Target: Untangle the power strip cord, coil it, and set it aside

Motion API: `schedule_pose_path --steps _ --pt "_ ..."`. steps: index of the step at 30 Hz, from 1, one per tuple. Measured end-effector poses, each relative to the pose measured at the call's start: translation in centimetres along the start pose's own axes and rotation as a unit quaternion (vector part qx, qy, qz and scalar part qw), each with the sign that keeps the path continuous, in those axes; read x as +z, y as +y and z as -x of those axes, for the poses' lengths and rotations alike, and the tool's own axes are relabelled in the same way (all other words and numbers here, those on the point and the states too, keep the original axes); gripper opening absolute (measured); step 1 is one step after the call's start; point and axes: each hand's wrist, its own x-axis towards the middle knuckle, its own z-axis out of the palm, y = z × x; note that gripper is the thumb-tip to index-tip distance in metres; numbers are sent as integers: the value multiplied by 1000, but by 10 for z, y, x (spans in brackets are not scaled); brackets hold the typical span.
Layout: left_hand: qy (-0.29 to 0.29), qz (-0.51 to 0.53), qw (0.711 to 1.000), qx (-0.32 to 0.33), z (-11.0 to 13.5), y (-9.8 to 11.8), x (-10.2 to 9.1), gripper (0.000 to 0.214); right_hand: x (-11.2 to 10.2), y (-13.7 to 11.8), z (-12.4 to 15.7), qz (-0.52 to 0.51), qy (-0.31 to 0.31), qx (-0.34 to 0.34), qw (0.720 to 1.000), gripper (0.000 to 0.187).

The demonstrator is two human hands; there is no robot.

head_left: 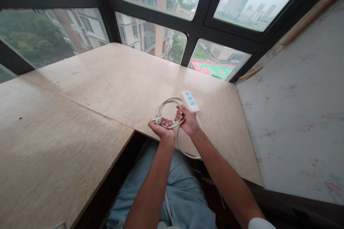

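Observation:
A white power strip [190, 101] with blue sockets lies on the wooden tabletop [113, 78], and its white cable [168, 105] is looped into a coil. My left hand [160, 128] is closed around the coil, with the plug [158, 119] sticking up at its thumb side. My right hand [187, 121] is closed on the cable just below the strip. A loose length of cable hangs off the table edge toward my lap.
The L-shaped plywood table fills the left and middle. Dark-framed windows [199, 25] run along its far side. A floral-patterned wall [301, 107] stands to the right. My legs in light blue trousers [177, 189] sit under the table's cut-out.

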Motion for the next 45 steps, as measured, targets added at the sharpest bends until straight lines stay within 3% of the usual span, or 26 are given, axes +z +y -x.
schedule_pose_path --steps 4,8,13,17,21,25,32,40,45 --pt "-15 -1 999 -37 1 -9 -7 27 -4 -8 -5 -8 50 16 999 15" --pt "-79 -31 984 -154 -1 -1 -25 23 -14 -24 -7 -7 66 59 996 14" --pt "-181 -102 932 -298 -5 28 -38 42 -29 -42 -9 9 11 150 989 14" --pt "-207 -155 905 -337 -13 40 -33 40 -30 -44 -10 47 -46 214 975 16" --pt "-204 -179 899 -343 -18 33 -24 30 -23 -40 -9 62 -70 246 965 17" --pt "-199 -150 921 -298 -14 25 -20 45 -21 -39 -4 80 -86 206 971 15" --pt "-196 -172 918 -298 -11 37 -14 49 -44 -38 14 158 -140 155 965 36" --pt "-205 -176 914 -301 -13 54 -8 51 -63 -25 41 291 -232 195 907 42" --pt "-199 -173 924 -275 -20 79 -2 48 -75 -21 53 396 -225 224 862 40"
